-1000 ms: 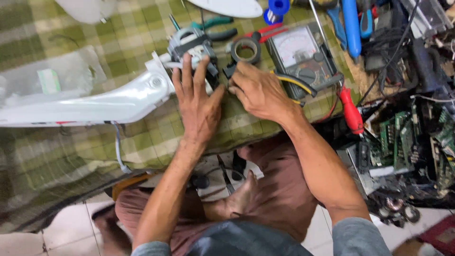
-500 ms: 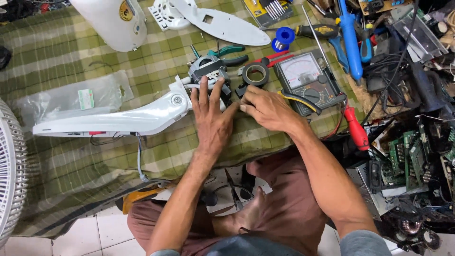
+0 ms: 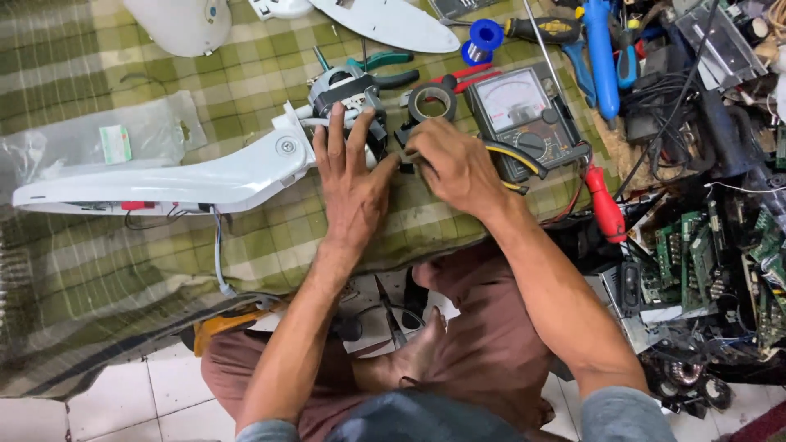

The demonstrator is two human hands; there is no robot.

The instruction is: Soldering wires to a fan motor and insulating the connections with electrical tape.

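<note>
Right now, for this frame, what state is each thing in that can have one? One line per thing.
left hand: flat, fingers spread on the fan motor
right hand: closed, pinching something small beside the motor; what it is cannot be told
fan motor: bare, casing off, lying on the cloth
white fan neck: lying flat, wires hanging out
analog multimeter: face up, needle unreadable
black tape roll: lying flat
plastic bag: flat, a small label inside

Bright, even overhead light with soft shadows, sharp centre, slight wide-angle bending and blur toward edges.
</note>
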